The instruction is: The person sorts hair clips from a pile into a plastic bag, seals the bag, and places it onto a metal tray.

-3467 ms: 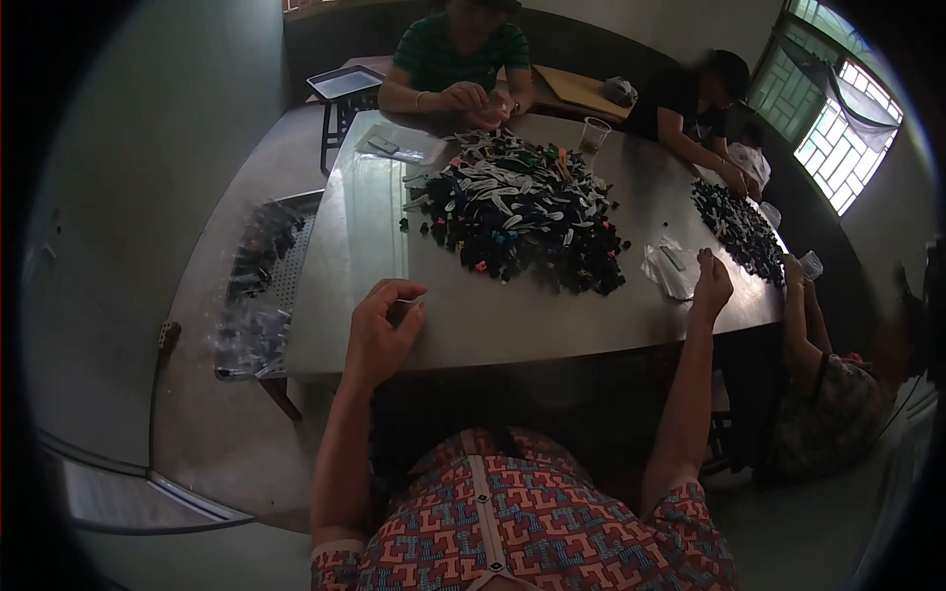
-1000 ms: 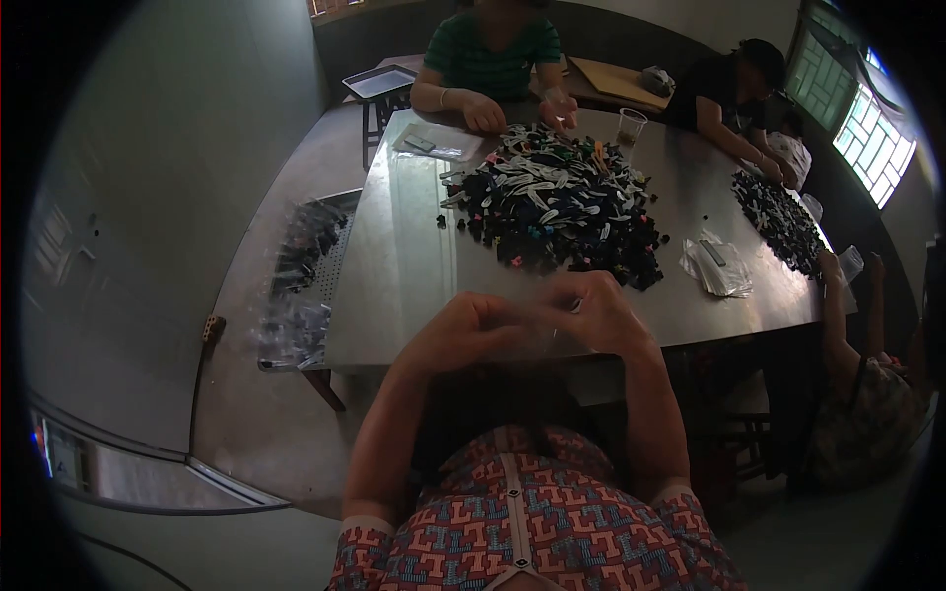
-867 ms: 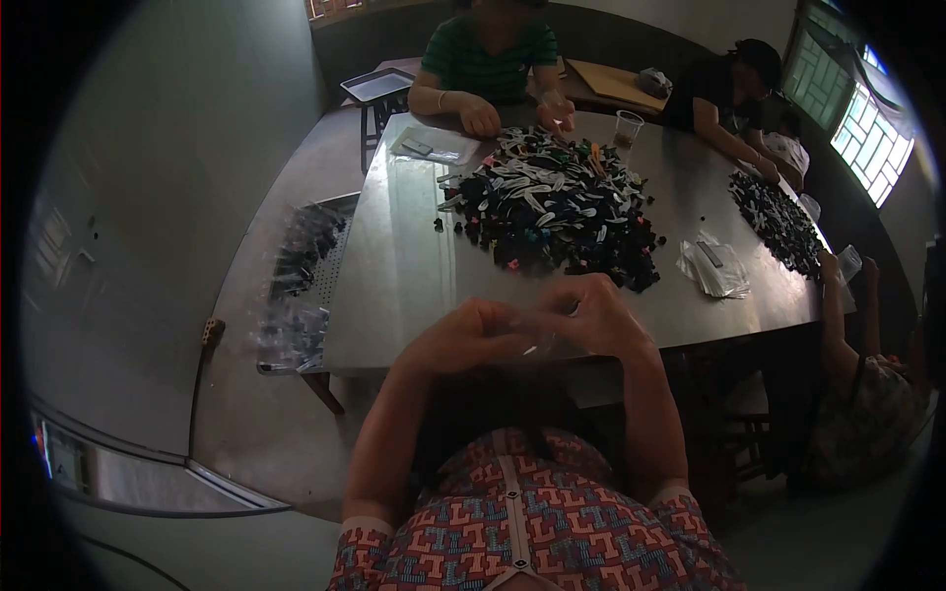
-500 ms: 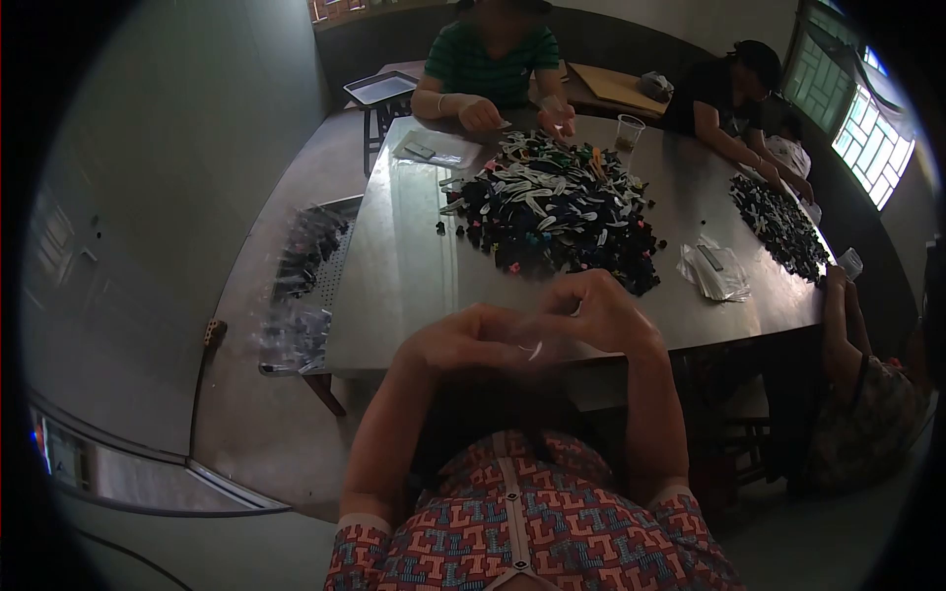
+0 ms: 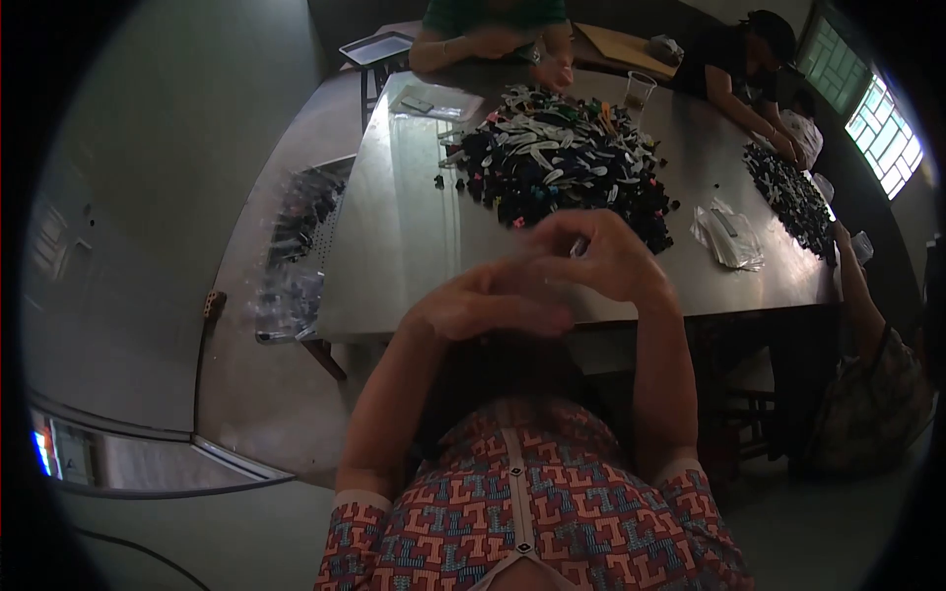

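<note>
My left hand is held just in front of the table's near edge, its fingers pointing right and smeared by motion. Whether anything is in it cannot be made out. Above and to its right, my right hand has its fingers curled toward the thumb around something small, too blurred to name. Beyond both hands lies a large heap of small black and white pieces, with a few coloured bits among them. My right hand overlaps the heap's near edge in view.
On the metal table are a plastic bag, a clear cup, a stack of plastic bags and a second heap. Co-workers sit at the far and right sides. A tray of filled bags stands at left.
My hands have drawn slightly apart, the right one rising, and the small whitish thing between them no longer shows there. The view has tipped down a little. The far co-worker's hand has shifted.
</note>
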Demonstrator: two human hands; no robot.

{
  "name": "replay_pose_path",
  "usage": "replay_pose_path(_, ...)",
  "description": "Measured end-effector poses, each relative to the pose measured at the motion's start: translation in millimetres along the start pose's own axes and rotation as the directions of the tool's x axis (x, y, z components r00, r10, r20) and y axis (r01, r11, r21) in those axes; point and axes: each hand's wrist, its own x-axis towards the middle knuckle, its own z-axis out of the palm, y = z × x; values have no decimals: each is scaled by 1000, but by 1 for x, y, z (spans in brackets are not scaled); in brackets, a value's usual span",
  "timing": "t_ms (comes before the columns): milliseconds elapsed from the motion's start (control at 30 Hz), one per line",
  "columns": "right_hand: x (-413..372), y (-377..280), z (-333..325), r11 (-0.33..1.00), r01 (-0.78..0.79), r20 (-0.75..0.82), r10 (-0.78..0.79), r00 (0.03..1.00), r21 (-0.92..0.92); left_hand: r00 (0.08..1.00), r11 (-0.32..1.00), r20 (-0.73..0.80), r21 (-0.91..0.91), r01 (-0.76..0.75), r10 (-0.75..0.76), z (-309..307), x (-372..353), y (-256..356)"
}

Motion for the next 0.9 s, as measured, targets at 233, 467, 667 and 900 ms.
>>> replay_pose_path(233, -17, -15, 11, 983, 122, -380, -166, 910, -138, 990, 991, -89, -63, -115, 109, -1, 0, -5)
replay_pose_path(467, -20, -31, 40, 710, 132, -274, -427, 862, -692, 976, 991, -172, 8, -133, 133, 7, 2, -8)
replay_pose_path(667, -20, -26, 46, 704, 86, -241, -352, 905, -705, 967, 990, -220, 77, -115, 129, 6, 1, -14)
replay_pose_path(900, -20, -30, 37, 759, 117, -192, -306, 933, -641, 974, 982, -183, 158, -105, 134, 11, 0, -6)
